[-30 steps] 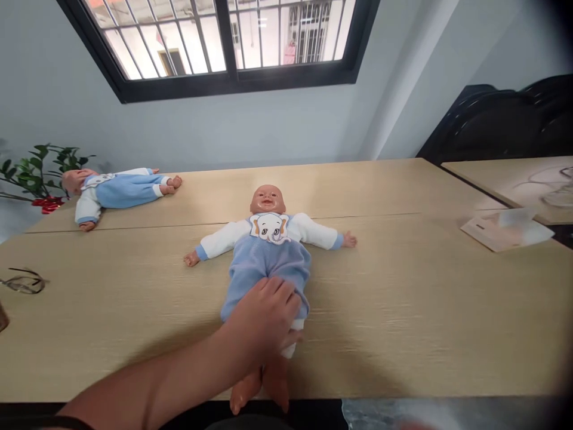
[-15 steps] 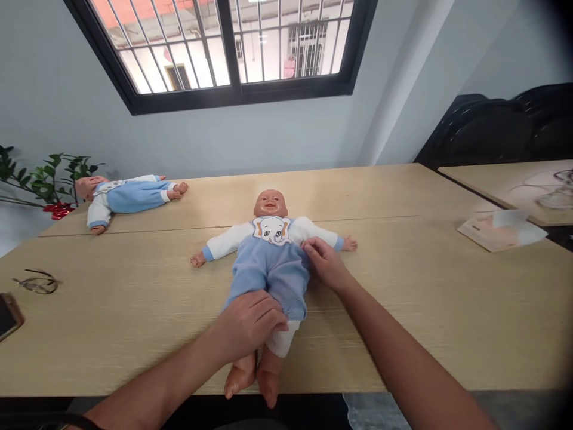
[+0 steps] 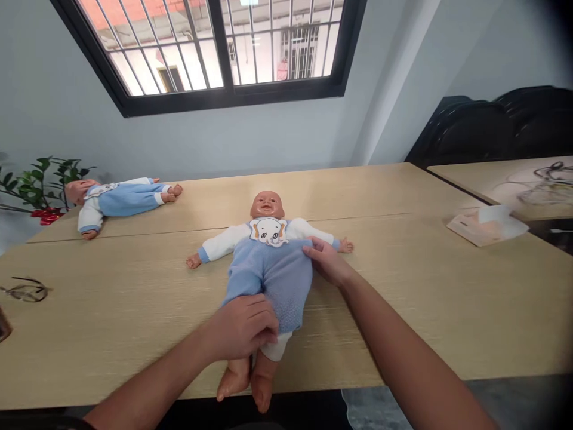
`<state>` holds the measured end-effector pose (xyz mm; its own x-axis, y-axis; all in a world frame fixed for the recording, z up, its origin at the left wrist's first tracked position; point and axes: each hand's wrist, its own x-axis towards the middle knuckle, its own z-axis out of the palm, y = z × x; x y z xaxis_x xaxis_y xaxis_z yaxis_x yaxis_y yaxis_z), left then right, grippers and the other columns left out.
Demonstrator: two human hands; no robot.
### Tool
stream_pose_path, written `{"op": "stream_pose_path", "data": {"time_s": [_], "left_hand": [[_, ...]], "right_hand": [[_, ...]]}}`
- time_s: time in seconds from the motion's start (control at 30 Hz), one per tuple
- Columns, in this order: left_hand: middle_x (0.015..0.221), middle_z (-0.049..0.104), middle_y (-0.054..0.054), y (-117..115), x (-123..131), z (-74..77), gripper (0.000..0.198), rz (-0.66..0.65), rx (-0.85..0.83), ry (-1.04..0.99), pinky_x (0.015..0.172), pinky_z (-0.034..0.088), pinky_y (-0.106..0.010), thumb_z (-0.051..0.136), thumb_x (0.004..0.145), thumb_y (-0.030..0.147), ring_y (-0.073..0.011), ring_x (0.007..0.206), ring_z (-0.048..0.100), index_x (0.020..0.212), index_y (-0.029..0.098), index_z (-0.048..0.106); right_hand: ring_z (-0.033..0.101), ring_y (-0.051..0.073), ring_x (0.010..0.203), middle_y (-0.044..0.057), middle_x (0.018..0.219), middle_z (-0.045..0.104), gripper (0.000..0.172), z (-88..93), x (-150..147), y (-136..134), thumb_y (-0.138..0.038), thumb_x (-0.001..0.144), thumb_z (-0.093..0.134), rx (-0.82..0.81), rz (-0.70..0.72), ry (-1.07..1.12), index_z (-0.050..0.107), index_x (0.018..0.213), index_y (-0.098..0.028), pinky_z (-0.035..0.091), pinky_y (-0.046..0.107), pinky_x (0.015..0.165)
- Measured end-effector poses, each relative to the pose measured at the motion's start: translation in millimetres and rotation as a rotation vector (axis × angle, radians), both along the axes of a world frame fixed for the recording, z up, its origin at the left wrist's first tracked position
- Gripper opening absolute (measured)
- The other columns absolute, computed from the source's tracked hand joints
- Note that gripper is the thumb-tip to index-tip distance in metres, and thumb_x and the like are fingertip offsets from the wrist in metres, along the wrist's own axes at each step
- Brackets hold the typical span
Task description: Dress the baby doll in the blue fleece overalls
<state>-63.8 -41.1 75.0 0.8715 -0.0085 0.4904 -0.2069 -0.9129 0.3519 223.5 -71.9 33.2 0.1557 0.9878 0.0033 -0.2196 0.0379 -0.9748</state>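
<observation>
Tabletop [image 3: 447, 298] supports a doll [image 3: 286, 280] touching both hands [image 3: 248, 322] [image 3: 330, 261].

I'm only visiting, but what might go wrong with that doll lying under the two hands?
First, the doll's feet poke out at the near edge of the table, so a tug toward the person might slide the doll partly off. Second, the right hand pinches the blue outfit at its side while the left hand rests on a leg; pulling hard could stretch the cloth.

Two dolls [image 3: 286, 275] [image 3: 129, 200], two hands [image 3: 251, 322] [image 3: 327, 260], one window [image 3: 286, 92], perhaps two chairs [image 3: 474, 131] [image 3: 544, 119]
</observation>
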Motion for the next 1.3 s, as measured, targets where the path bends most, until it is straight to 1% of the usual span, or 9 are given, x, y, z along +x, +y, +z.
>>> {"op": "stream_pose_path", "data": {"time_s": [0.1,0.37,0.47,0.63,0.83,0.93,1.07,1.17,1.3], "left_hand": [[0.079,0.064,0.0,1,-1,-1.4,0.015,-0.013,-0.016,0.033,0.074,0.047,-0.028,0.052,0.103,0.023,-0.0151,0.077,0.056,0.088,0.02,0.056],[0.08,0.069,0.001,-5,-11,-0.7,0.011,-0.038,0.198,0.038,0.078,0.045,-0.032,0.061,0.1,0.026,-0.0174,0.081,0.059,0.09,0.021,0.06],[0.089,0.07,0.0,-2,-40,-5.8,0.004,0.116,0.112,-0.019,0.084,0.044,-0.035,0.062,0.098,0.023,-0.0189,0.087,0.06,0.095,0.021,0.06],[0.092,0.063,-0.004,1,-95,-33.6,0.006,0.588,-0.222,0.022,0.081,0.046,-0.035,0.055,0.096,0.016,-0.0199,0.088,0.057,0.099,0.021,0.055],[0.091,0.064,-0.004,-17,-98,-52.9,0.008,0.796,-0.223,0.175,0.082,0.047,-0.041,0.059,0.092,0.021,-0.0236,0.086,0.059,0.1,0.021,0.057],[0.09,0.065,-0.003,-25,-90,-51.8,0.002,0.817,-0.143,0.177,0.082,0.047,-0.041,0.057,0.095,0.022,-0.0242,0.086,0.06,0.093,0.022,0.058],[0.092,0.068,-0.003,-29,-86,-51.5,0.004,0.829,-0.065,0.107,0.079,0.048,-0.038,0.058,0.097,0.023,-0.0231,0.086,0.063,0.093,0.022,0.06],[0.093,0.069,-0.003,-30,-88,-51.8,0.003,0.8,-0.031,0.043,0.077,0.049,-0.037,0.059,0.095,0.019,-0.0219,0.085,0.063,0.095,0.022,0.06],[0.096,0.07,-0.004,-34,-94,-49.3,0.009,0.659,-0.005,-0.071,0.079,0.051,-0.034,0.058,0.093,0.013,-0.0198,0.088,0.066,0.096,0.022,0.059]], "right_hand": [[0.059,0.02,0.087,0.004,0.094,0.067,0.035,-4.4,3,5,-0.051,0.086,0.068,0.01,-0.068,-0.113,0.066,0.098,-0.018,0.047,0.034,0.082],[0.055,0.023,0.089,0.008,0.097,0.061,0.019,5.5,-13,-9,-0.029,0.089,0.061,0.275,-0.526,-1.007,0.061,0.105,-0.018,0.047,0.04,0.085],[0.055,0.02,0.081,0.004,0.088,0.058,0.005,15.1,-46,-56,-0.026,0.097,0.054,0.387,-0.421,-1.126,0.055,0.097,-0.021,0.047,0.035,0.076],[0.058,0.022,0.082,0.006,0.092,0.065,0.013,1.6,-98,-127,-0.027,0.092,0.066,0.46,-0.196,-1.414,0.056,0.098,-0.021,0.047,0.034,0.072],[0.06,0.023,0.087,0.009,0.096,0.066,0.01,8.8,-146,-128,-0.015,0.093,0.058,0.46,-0.311,-1.384,0.06,0.102,-0.019,0.05,0.037,0.078],[0.06,0.024,0.083,0.007,0.093,0.066,0.011,29.4,-188,-129,-0.029,0.093,0.066,0.352,-0.135,-1.409,0.06,0.099,-0.021,0.051,0.039,0.074],[0.061,0.033,0.101,0.014,0.123,0.066,0.05,31.1,-232,-140,-0.04,0.078,0.084,0.274,-0.075,-1.605,0.062,0.119,-0.02,0.054,0.048,0.082],[0.062,0.032,0.099,0.014,0.124,0.067,0.037,17.5,-237,-141,-0.02,0.082,0.077,0.29,-0.149,-1.72,0.064,0.117,-0.02,0.055,0.049,0.083],[0.066,0.025,0.098,0.01,0.11,0.071,0.016,7.8,-229,-137,-0.008,0.09,0.062,0.421,-0.245,-1.571,0.064,0.103,-0.018,0.056,0.042,0.089]]}}
